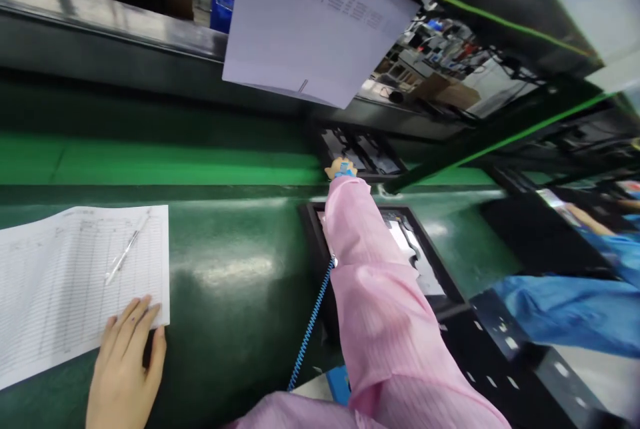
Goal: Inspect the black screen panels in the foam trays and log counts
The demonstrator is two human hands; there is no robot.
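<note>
My left hand [127,359] lies flat, fingers stretched out, on the lower right corner of a printed table sheet [55,282]. A thin clear pen [121,258] rests slantwise on that sheet, beyond the fingertips. My right arm, in a pink sleeve, stretches far forward across the bench. My right hand [341,167] is at the near left edge of a black framed tray [383,165] at the back; its fingers are mostly hidden, so whether it grips anything is unclear. Beneath the forearm sits another black framed tray [440,269] with white and dark cut-out parts, partly covered by the sleeve.
A blue coiled cord [311,325] runs from the pink sleeve down to the bench front. White paper [310,29] hangs above the back ledge. A dark green slanted post [500,132] stands right of the rear tray. At right, a co-worker's blue sleeve [575,312] reaches in beside black boxes [500,355].
</note>
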